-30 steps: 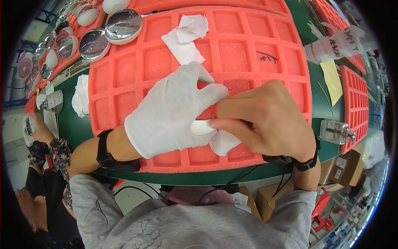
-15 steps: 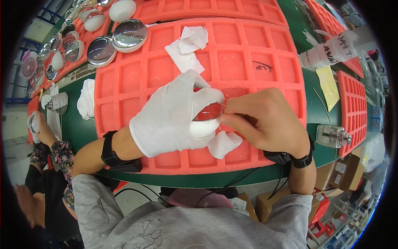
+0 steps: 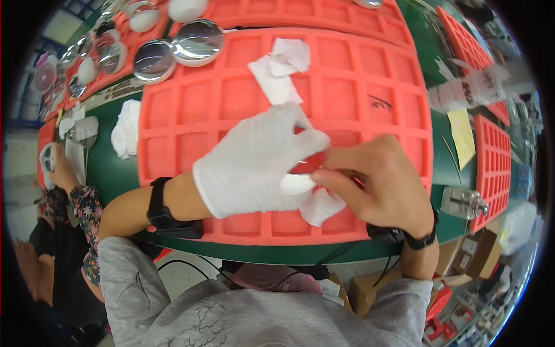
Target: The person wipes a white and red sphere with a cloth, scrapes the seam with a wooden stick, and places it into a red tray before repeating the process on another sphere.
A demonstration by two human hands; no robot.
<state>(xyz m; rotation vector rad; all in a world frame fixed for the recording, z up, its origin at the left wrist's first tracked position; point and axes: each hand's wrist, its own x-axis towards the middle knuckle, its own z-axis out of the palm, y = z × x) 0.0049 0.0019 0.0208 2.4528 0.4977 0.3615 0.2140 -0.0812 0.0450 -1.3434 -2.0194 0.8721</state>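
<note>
In a white glove, my left hand (image 3: 254, 159) grips a round glass lens (image 3: 298, 184) with a white lower side, its fingers curled around the edge. My bare right hand (image 3: 381, 182) is closed in a pinch, thumb and forefinger meeting at the lens's right rim; whatever they hold is hidden or too small to name. Both hands are above a red foam tray (image 3: 196, 104) with square pockets. A crumpled white wipe (image 3: 322, 206) lies on the tray just below the lens. More white wipes (image 3: 291, 58) rest on its far part.
Two large domed lenses (image 3: 198, 42) stand at the tray's far left corner, with several more beyond. A white cloth (image 3: 125, 130) lies left on the green table. To the right are a glass pump bottle (image 3: 462, 202) and a yellow paper (image 3: 461, 139). A co-worker's hand (image 3: 63, 168) holds a lens at far left.
The whole view has shifted slightly, so tray and hands appear farther right. My left hand keeps its grip on the lens, and the right hand stays pinched at its rim.
</note>
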